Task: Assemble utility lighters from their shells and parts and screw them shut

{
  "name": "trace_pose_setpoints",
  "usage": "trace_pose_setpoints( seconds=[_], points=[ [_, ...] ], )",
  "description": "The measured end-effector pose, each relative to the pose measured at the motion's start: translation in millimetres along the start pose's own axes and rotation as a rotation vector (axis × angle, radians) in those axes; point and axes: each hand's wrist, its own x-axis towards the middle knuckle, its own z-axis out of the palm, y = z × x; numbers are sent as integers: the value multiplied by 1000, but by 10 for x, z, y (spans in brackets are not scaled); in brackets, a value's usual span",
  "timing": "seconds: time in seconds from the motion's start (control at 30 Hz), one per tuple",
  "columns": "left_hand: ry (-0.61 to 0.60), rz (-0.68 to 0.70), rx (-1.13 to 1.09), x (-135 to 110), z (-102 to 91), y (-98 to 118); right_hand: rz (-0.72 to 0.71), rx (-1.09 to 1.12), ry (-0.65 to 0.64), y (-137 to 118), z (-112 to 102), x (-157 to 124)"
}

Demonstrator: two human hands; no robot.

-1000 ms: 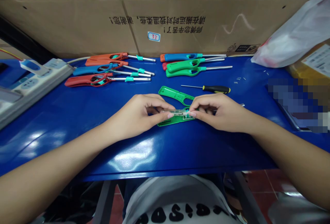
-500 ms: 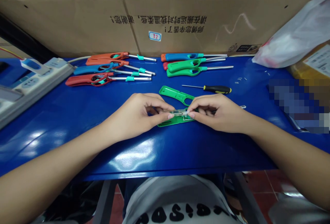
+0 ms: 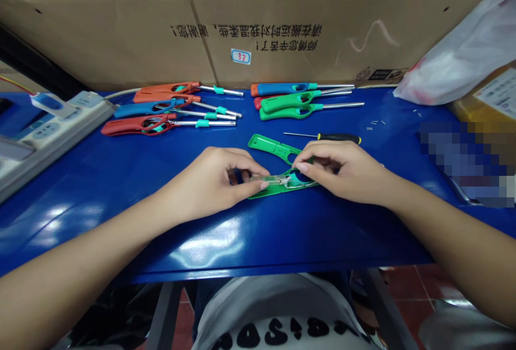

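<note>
My left hand point(image 3: 217, 175) is closed, thumb and fingers pinching a clear lighter fuel tank point(image 3: 274, 179) with a white valve piece at its right end. The tank is at the lower green lighter shell half point(image 3: 271, 193), which lies open on the table; whether it is fully seated I cannot tell. Over the right part of that shell, my right hand point(image 3: 341, 170) has its thumb and fingertips pressed together; what they hold, if anything, is hidden. Behind both hands lies the other green shell half point(image 3: 272, 147), its right end partly covered by my right hand.
A screwdriver point(image 3: 341, 138) and small screws point(image 3: 374, 122) lie beyond my right hand. Several lighters without outer tubes, including a red one point(image 3: 137, 125), lie back left; green lighters point(image 3: 288, 104) lie back centre. A power strip point(image 3: 56, 124) is left; a cardboard box point(image 3: 141, 33) stands behind.
My right fingertips have moved off the tank's white valve end and slightly up. The tank has shifted slightly down and left, still in my left hand.
</note>
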Motion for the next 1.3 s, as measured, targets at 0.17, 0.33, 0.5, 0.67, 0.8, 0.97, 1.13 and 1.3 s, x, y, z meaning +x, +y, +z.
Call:
trace_pose_setpoints(
  seconds=[0.17,0.33,0.5,0.67,0.8,0.97,1.13,1.3],
  points=[
    [-101,18,99,-14,-26,-35,-124,-145,25,10,-43,4],
    [-100,53,163,-15,-34,-73,-132,-231,-26,36,-79,2],
    [-92,95,196,-16,-35,-64,-148,-306,-89,85,-107,-17],
    [-57,119,194,-11,5,-44,-142,-315,-113,83,-119,-27],
    [-51,128,180,-5,35,-72,-137,-322,-117,52,-95,-34],
    [-50,116,190,0,45,-87,-143,-350,-141,24,-34,-42],
    [-50,218,320,-20,47,-88,-138,-274,-148,50,-3,-33],
    [-99,468,629,-37,44,-101,-199,-296,-137,54,-8,-34]
  ],
)
